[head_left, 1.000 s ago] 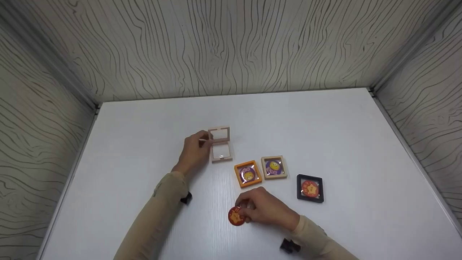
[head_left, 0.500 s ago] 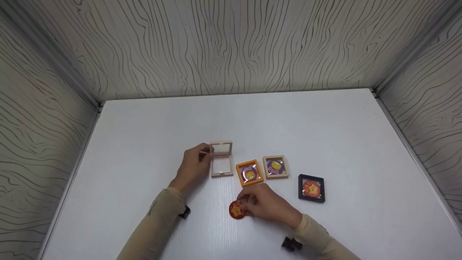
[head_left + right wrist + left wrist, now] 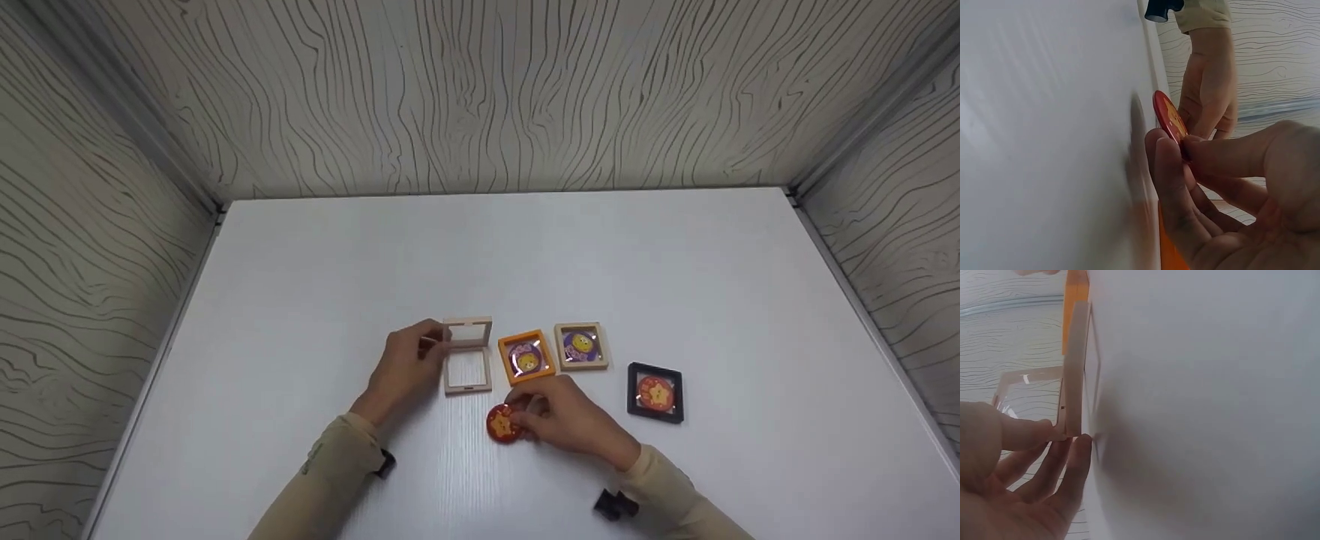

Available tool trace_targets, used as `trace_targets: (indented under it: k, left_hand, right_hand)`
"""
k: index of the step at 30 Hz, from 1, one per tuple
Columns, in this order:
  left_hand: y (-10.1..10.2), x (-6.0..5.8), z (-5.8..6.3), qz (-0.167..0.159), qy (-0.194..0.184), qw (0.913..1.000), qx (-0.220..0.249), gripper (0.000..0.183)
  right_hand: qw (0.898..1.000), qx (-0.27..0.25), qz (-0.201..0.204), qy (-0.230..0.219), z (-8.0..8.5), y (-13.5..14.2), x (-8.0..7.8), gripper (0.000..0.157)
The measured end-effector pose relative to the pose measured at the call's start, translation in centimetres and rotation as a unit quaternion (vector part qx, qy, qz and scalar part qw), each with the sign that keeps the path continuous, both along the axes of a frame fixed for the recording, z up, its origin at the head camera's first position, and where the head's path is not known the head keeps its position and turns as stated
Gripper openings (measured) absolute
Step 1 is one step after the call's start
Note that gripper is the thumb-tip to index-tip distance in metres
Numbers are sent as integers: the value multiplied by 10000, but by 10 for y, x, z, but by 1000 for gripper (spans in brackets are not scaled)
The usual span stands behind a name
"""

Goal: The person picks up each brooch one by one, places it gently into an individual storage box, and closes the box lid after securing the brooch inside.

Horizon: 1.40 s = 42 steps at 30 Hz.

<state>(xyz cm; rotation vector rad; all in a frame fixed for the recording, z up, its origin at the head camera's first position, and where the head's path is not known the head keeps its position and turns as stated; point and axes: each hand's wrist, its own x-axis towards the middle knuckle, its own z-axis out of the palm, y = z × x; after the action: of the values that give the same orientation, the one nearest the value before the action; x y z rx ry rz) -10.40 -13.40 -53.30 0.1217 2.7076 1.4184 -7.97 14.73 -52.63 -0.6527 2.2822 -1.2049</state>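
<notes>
My left hand [image 3: 409, 365] pinches the left side of a pale pink hinged display frame [image 3: 468, 389] near its hinge. The frame stands open, its clear-windowed lid [image 3: 469, 321] raised at the back, and nothing lies inside. In the left wrist view the thumb and fingertips hold the edge of the frame [image 3: 1076, 371] just by the table surface. A round red badge [image 3: 502, 424] with a yellow star is pinched between the thumb and fingers of my right hand [image 3: 574, 420], in front of the frame. The right wrist view shows the badge [image 3: 1169, 117] tilted, slightly off the table.
To the right of the pink frame lie an orange frame [image 3: 507, 365] and a cream frame [image 3: 582, 367], each with a purple badge inside. Farther right is a black frame [image 3: 634, 390] holding a red star badge. Wood-grain panels [image 3: 480, 97] enclose the white table [image 3: 675, 262].
The left hand has drawn the pink frame toward me, beside the orange frame, and its lid stands more upright. The right hand has lifted the red badge slightly forward, closer to the frame.
</notes>
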Motion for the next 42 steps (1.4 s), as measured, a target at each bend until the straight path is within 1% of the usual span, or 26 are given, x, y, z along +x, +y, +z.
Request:
trace_targets:
  k: [6, 11, 15, 20, 25, 30, 36, 42]
  left_hand:
    - [-2, 8, 1, -84, -76, 9997, -213, 10]
    - [-6, 13, 3, -249, -112, 9987, -427, 6]
    - [-6, 15, 3, -325, -182, 9985, -406, 4]
    - [-8, 17, 2, -383, -195, 9980, -460, 6]
    - [-9, 17, 0, -324, -456, 9973, -477, 5]
    - [-10, 15, 0, -280, -699, 9961, -470, 10]
    - [-11, 13, 4, -349, -750, 9959, -374, 15]
    - [-12, 11, 3, -429, -725, 9955, -426, 13]
  right_hand:
    - [9996, -255, -91, -37, -1, 0, -4, 15]
    - [9987, -413, -304, -39, 1, -5, -9, 17]
    - [9982, -484, -351, 88, 3, -10, -12, 16]
    - [9977, -452, -369, 338, 4, -18, -17, 14]
    - [9976, -469, -439, 270, 4, -27, -22, 15]
    - [9974, -460, -515, 228, 3, -36, -27, 15]
    - [9976, -440, -475, 226, 3, -41, -33, 16]
    - [9975, -482, -472, 219, -1, -46, -36, 16]
